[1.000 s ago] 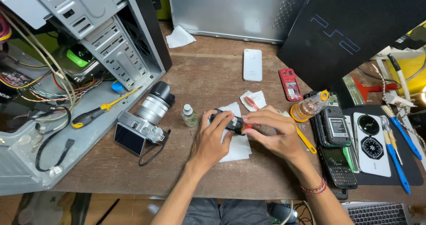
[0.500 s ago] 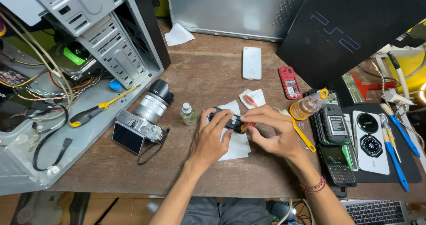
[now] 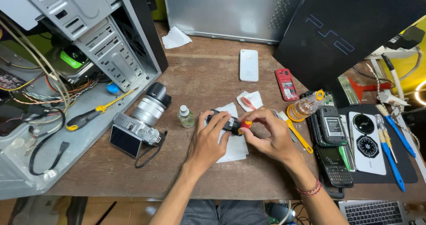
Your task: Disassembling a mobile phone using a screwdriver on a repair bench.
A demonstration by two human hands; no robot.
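My left hand [image 3: 208, 138] grips a small black device [image 3: 227, 121] over a white tissue [image 3: 233, 140] at the middle of the wooden table [image 3: 199, 80]. My right hand [image 3: 270, 134] pinches a small tool with a red-orange handle [image 3: 245, 124] against the device's right end. Both hands touch the device. Most of the device is hidden under my fingers.
A silver camera with a long lens [image 3: 141, 118] and a small clear bottle [image 3: 185, 116] lie to the left. An open computer case [image 3: 66, 52] fills the left side. A white phone [image 3: 249, 65], a red phone [image 3: 286, 84], a yellow-capped bottle [image 3: 305, 106] and several phones and blue tools sit to the right.
Both hands stay on the black device; my right hand's fingers have shifted slightly with the red-handled tool. Nothing else has moved.
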